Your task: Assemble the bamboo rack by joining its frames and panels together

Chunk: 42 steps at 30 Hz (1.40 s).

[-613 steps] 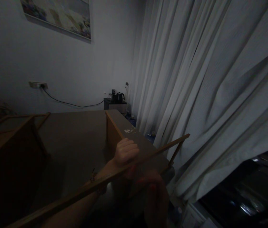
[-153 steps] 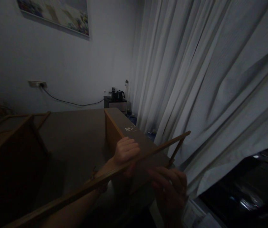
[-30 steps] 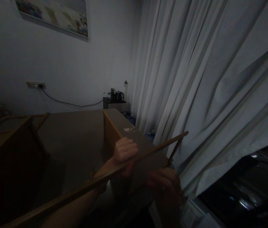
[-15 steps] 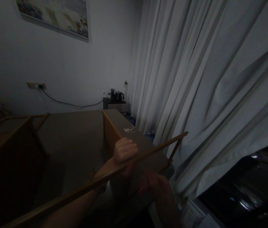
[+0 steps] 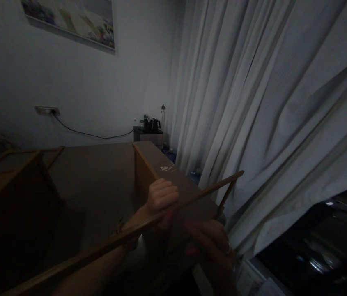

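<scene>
The room is dim. My left hand (image 5: pixel 161 196) is closed over the top edge of an upright wooden side panel (image 5: pixel 164 166) that stands on a large dark board (image 5: pixel 99 176). A thin wooden bar (image 5: pixel 219 184) runs slantwise from the lower left to the upper right, crossing in front of my left wrist. My right hand (image 5: pixel 212 250) is lower, at the near end of that panel, with a ring on one finger. Its fingers are bent together against the wood, and what they pinch is hidden in the dark.
A second upright panel (image 5: pixel 10 189) with its own thin bar stands at the left. White curtains (image 5: pixel 253 102) hang close on the right. A small stand with a kettle (image 5: pixel 151 129) is in the far corner, and a cable (image 5: pixel 90 135) runs along the wall below a picture (image 5: pixel 71 18).
My right hand has shifted about at the near end of the panel, dropping low half a second ago and now raised again with its fingers showing. My left hand has kept its grip.
</scene>
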Available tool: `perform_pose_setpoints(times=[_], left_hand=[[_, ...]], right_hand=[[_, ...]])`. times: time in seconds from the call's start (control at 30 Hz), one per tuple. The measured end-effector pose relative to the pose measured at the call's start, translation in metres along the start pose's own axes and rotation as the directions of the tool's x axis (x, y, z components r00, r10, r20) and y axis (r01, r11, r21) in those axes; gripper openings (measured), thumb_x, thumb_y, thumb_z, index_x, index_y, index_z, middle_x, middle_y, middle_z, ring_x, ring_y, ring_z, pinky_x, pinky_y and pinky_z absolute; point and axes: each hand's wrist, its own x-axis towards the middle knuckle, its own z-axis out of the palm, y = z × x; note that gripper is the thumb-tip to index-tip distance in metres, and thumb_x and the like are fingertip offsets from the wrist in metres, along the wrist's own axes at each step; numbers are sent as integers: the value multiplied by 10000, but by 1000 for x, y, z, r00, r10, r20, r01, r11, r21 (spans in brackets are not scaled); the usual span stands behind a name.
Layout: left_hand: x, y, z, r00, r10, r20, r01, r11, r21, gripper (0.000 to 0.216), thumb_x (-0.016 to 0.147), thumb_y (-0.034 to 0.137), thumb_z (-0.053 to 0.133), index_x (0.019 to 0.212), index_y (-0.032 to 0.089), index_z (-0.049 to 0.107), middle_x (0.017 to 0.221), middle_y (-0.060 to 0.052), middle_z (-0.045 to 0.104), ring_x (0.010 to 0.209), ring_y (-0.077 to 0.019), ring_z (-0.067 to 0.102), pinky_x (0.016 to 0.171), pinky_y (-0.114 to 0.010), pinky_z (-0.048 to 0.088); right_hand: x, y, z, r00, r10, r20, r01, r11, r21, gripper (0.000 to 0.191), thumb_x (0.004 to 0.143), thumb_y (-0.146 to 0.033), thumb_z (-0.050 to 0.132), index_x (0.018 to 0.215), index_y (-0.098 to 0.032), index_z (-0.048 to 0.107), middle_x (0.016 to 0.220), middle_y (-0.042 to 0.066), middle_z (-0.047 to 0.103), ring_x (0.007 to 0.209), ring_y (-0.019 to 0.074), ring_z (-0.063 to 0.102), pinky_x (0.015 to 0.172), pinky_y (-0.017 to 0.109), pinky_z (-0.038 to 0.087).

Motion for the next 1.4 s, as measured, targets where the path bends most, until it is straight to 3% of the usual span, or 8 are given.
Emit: perform_pose_setpoints(times=[0.2, 0.27, 0.37, 0.47, 0.7, 0.87, 1.07, 1.4], left_hand=[[-1, -3, 2, 1000, 7, -12, -7, 1000, -6, 601, 967, 454, 83, 640, 220, 529, 533, -7, 474, 525, -164, 442, 554, -332, 374], [-2, -4, 3, 1000, 20, -18, -20, 1000, -4, 594, 971, 439, 83, 632, 219, 518, 526, -5, 464, 523, -164, 433, 547, -331, 362], [-3, -9, 7, 999, 42, -28, -42, 999, 2, 557, 977, 415, 129, 609, 217, 498, 519, 3, 450, 512, -158, 415, 536, -325, 341], [-4, -12, 11, 997, 69, -42, -68, 998, 5, 545, 980, 417, 168, 556, 215, 444, 485, 17, 405, 479, -148, 369, 508, -318, 301], [0, -10, 7, 998, 60, -26, -60, 998, 10, 544, 989, 393, 151, 556, 210, 426, 493, 19, 414, 492, -145, 375, 516, -314, 289], [2, -3, 0, 999, 34, -3, -34, 999, 6, 550, 979, 440, 139, 584, 216, 451, 516, 17, 411, 515, -154, 394, 547, -316, 329], [5, 4, -5, 1000, -3, -3, 3, 1000, -12, 588, 968, 434, 66, 598, 218, 468, 512, 4, 418, 515, -163, 396, 549, -331, 352], [4, 4, -6, 999, -5, 37, 6, 1000, -17, 575, 953, 445, 82, 595, 226, 476, 504, 4, 420, 500, -168, 393, 546, -337, 351]], right_hand=[[11, -10, 8, 988, 85, -125, -74, 993, 91, 152, 940, -317, 573, 991, -228, 685, 734, 9, 656, 687, 143, 609, 620, 256, 516], [16, -17, 17, 962, 219, -163, -189, 965, 180, 165, 944, -272, 547, 857, -218, 675, 673, -8, 602, 632, 126, 573, 588, 236, 488], [21, -28, 33, 776, 622, -104, -492, 700, 517, 238, 989, -272, 404, 896, -233, 620, 592, -49, 498, 489, 95, 500, 436, 181, 399], [20, -36, 42, 660, 746, 96, -615, 462, 639, 295, 998, -343, 360, 1256, -258, 474, 530, -87, 420, 388, 99, 411, 362, 176, 344], [16, -36, 35, 817, 566, 108, -537, 680, 499, 189, 980, -304, 440, 1025, -261, 618, 650, -22, 607, 537, 122, 592, 490, 209, 494], [19, -22, 24, 970, 233, 67, -242, 946, 216, 271, 933, -160, 525, 1163, -254, 633, 939, 49, 670, 855, 154, 655, 730, 259, 559], [19, -9, 10, 994, 50, 102, -52, 999, 11, 386, 950, -218, 534, 1335, -211, 530, 963, 63, 703, 876, 179, 652, 739, 294, 537], [34, -22, 11, 993, 76, -93, -98, 962, -255, 142, 935, -232, 567, 953, -213, 706, 616, -3, 674, 555, 156, 513, 593, 313, 345]])
